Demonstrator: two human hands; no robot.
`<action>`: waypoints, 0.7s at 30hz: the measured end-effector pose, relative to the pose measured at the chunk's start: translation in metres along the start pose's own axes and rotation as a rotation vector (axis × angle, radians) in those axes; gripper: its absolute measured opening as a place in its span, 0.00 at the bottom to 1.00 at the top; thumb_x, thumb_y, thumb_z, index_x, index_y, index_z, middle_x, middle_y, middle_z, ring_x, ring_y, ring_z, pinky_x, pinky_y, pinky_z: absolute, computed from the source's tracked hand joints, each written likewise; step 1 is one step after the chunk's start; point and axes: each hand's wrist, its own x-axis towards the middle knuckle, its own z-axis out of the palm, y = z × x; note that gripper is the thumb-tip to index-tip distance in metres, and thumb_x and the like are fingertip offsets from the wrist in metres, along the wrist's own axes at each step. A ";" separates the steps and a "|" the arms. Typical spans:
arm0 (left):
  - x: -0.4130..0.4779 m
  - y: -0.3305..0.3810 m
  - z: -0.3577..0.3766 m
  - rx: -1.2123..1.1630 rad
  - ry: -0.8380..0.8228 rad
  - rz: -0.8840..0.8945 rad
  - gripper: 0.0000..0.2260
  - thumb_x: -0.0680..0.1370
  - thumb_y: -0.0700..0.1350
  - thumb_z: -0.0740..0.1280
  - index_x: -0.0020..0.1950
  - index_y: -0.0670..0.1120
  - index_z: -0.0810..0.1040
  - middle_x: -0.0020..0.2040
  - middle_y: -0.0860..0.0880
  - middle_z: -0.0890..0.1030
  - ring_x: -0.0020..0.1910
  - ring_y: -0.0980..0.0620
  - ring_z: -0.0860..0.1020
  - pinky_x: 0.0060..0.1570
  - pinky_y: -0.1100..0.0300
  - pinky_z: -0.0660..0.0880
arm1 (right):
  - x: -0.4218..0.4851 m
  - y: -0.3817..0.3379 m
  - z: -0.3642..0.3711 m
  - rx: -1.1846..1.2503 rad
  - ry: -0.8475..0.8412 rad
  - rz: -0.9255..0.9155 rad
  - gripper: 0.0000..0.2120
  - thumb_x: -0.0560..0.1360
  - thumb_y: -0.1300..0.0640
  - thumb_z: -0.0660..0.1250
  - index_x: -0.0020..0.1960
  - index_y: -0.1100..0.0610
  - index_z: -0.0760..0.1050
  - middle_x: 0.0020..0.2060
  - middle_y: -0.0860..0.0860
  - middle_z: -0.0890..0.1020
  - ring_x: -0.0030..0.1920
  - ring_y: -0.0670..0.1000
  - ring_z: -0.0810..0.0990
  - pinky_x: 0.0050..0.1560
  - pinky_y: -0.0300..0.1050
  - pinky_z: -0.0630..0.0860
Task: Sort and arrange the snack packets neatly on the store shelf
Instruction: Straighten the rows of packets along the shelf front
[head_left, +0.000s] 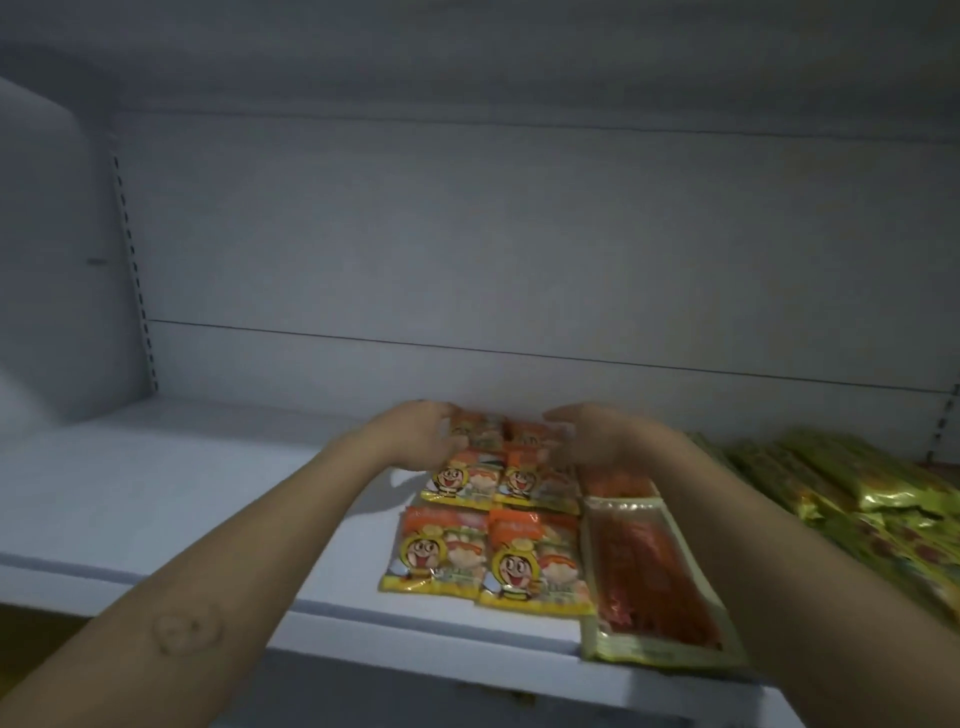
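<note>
White metal shelf (208, 483), dim light, pale back panel behind. Landmark for all positions: red strip packet (641, 571), lying lengthwise at the shelf's front lip.

- Just left of it: orange cartoon packets (535, 561), flat, in two columns of three rows. The front and middle rows are fairly square, the middle overlapping the rear.
- Right of it: heap of green-gold packets (857, 483), slanted and overlapping, not squared.
- Beyond its far end, to the left: both hands at the rear orange row.

Left hand (415, 436) is cupped against the left side of the rear packets, its fingers (441, 413) curved over their far edge. Blur hides whether it pinches or only presses. Right hand (597, 436) mirrors it on the right, loosely curled, apparently holding nothing.

Judgement: the orange block is nearly done and the rear row is being squared. The green-gold heap needs tidying, and much of the shelf left of the orange block carries no packets.
</note>
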 end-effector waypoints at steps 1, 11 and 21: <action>0.013 -0.007 0.000 0.010 -0.049 0.049 0.27 0.81 0.57 0.62 0.78 0.48 0.63 0.76 0.45 0.68 0.73 0.44 0.67 0.70 0.53 0.66 | 0.012 -0.002 0.002 0.022 -0.098 -0.018 0.37 0.75 0.47 0.72 0.79 0.51 0.59 0.76 0.49 0.64 0.75 0.53 0.64 0.70 0.43 0.61; 0.120 -0.042 0.018 0.071 -0.556 0.226 0.51 0.69 0.72 0.66 0.81 0.56 0.40 0.81 0.53 0.42 0.80 0.48 0.46 0.74 0.52 0.52 | 0.090 -0.004 0.005 -0.235 -0.496 0.188 0.54 0.68 0.36 0.74 0.80 0.41 0.41 0.79 0.51 0.55 0.76 0.59 0.60 0.72 0.58 0.64; 0.118 -0.047 0.029 0.039 -0.468 0.316 0.42 0.74 0.70 0.61 0.81 0.55 0.48 0.82 0.53 0.51 0.79 0.48 0.53 0.73 0.56 0.54 | 0.088 -0.005 0.011 -0.320 -0.427 0.145 0.47 0.72 0.37 0.70 0.80 0.45 0.45 0.80 0.50 0.55 0.77 0.56 0.57 0.74 0.54 0.59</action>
